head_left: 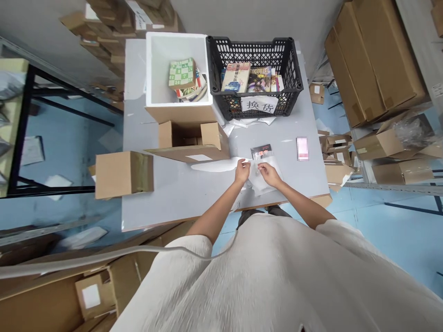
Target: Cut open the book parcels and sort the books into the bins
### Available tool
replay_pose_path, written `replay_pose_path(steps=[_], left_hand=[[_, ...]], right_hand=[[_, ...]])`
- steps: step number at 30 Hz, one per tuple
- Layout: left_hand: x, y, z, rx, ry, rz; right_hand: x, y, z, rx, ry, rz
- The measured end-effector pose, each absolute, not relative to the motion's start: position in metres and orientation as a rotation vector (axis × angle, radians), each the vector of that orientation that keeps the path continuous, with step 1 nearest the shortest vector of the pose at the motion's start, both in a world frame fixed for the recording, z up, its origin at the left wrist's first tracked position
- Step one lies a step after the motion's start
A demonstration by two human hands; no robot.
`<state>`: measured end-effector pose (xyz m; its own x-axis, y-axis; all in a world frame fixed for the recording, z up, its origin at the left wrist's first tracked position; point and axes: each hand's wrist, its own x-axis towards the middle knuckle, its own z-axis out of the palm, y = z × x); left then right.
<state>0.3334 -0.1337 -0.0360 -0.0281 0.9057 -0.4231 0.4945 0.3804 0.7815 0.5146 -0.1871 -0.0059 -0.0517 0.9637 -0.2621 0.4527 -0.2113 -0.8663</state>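
Note:
A dark-covered book (262, 151) with red and white print lies near the right half of the table, its lower part beneath a whitish, see-through plastic bag (263, 184). My left hand (242, 170) is at the bag's left edge, fingers curled and pinched on the plastic. From the right, my right hand (269, 174) pinches the bag between thumb and fingertips, just below the book's visible part. The hands are a short way apart. A phone (302, 149) with a lit pinkish screen lies to the right of them.
At the table's back stand a white foam box (151, 69) and a black crate (254, 94), both holding books. An open carton (207, 148) and another carton (114, 175) are on the left. The grey table (173, 198) has shelving either side. A pale cable (138, 250) crosses at left.

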Motion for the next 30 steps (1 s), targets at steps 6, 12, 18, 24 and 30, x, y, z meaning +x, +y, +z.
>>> replay_pose_path(steps=[6, 12, 18, 24, 30], left_hand=[[0.334, -0.159, -0.047, 1.518, 1.572, 0.451], [0.349, -0.175, -0.051, 1.502, 1.431, 0.353], [0.353, -0.172, -0.037, 1.317, 1.371, 0.498], [0.358, -0.156, -0.029, 1.08, 1.384, 0.612], [0.347, -0.15, -0.034, 1.009, 1.511, 0.594]], right_hand=[[0.559, -0.202, -0.022, -2.509, -1.508, 0.94], [0.573, -0.206, -0.024, -2.573, -1.518, 0.956], [0.547, -0.199, -0.011, -2.166, -1.504, 0.81], [0.518, -0.207, -0.008, -1.603, -1.636, 1.017], [0.548, -0.22, -0.026, -2.154, -1.459, 0.929]])
